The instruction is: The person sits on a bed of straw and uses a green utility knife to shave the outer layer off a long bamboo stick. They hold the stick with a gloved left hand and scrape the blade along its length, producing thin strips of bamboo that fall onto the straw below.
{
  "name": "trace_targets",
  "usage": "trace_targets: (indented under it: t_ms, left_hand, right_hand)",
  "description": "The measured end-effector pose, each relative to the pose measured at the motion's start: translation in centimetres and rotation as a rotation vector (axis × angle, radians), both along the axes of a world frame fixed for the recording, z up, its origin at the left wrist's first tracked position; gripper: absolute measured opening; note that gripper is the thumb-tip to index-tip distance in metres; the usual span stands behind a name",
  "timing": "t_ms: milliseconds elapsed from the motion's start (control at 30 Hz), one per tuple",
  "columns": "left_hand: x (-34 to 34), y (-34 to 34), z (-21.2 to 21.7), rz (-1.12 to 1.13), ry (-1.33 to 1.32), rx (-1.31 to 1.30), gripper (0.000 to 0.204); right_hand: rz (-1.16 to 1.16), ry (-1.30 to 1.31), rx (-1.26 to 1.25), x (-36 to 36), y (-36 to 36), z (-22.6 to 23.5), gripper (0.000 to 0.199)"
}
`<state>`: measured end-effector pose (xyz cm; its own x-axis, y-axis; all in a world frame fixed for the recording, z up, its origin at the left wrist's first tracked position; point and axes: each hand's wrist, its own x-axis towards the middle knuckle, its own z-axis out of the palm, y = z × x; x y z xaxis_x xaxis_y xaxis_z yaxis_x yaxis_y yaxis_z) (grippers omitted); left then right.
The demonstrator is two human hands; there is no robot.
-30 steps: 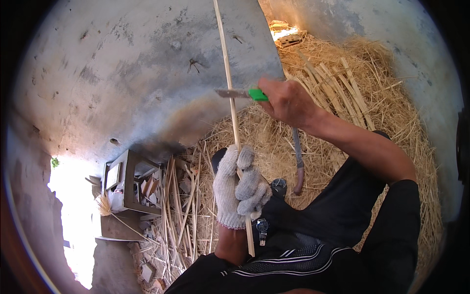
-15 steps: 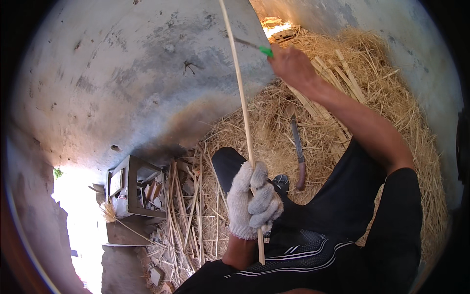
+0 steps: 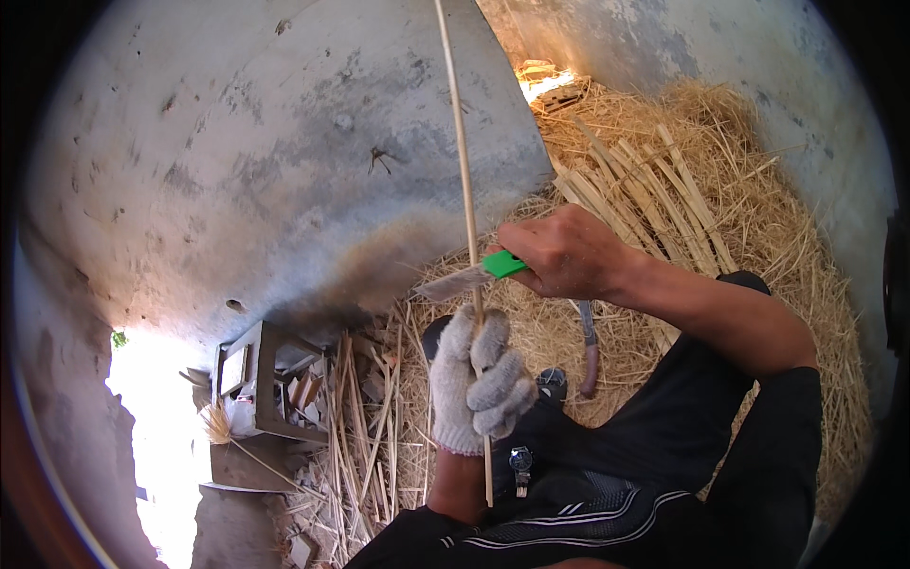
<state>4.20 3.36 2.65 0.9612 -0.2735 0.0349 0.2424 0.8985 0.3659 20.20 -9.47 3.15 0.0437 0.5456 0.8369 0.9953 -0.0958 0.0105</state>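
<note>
My left hand (image 3: 479, 384), in a pale knitted glove, is closed around a long thin strip of wood or bamboo (image 3: 464, 161). The strip stands nearly upright, its top reaching the upper edge of the view and its lower end showing beneath the glove. My bare right hand (image 3: 569, 251) grips a knife (image 3: 457, 282) by its green handle. Its wide blade points left and lies across the strip, just above the gloved fingers. Whether the edge bites into the strip I cannot tell.
Straw and shavings (image 3: 787, 237) cover the floor, with split strips (image 3: 664, 190) at the upper right. A large wooden-handled knife (image 3: 590, 351) lies by my legs. To the left are a small frame-like stand (image 3: 275, 379), a brush (image 3: 216, 425) and more strips (image 3: 360, 427). Plastered walls (image 3: 237, 142) enclose the space.
My right hand has brought the green-handled knife down and toward me along the strip, from high up to just above the glove. The gloved hand keeps its hold, shifted slightly left.
</note>
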Motion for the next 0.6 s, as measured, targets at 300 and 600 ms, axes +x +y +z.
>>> trace_targets:
  t_ms: [300, 600]
  left_hand:
    - [-0.7, -1.7, -1.3, 0.041, 0.037, 0.04, 0.045]
    - [-0.4, -0.3, -1.7, 0.111, 0.052, 0.063, 0.045]
  right_hand:
    - [-0.428, 0.087, -0.039, 5.9, -0.6, -0.9, 0.022]
    - [-0.265, 0.105, -0.071, 4.5, -1.5, 0.4, 0.03]
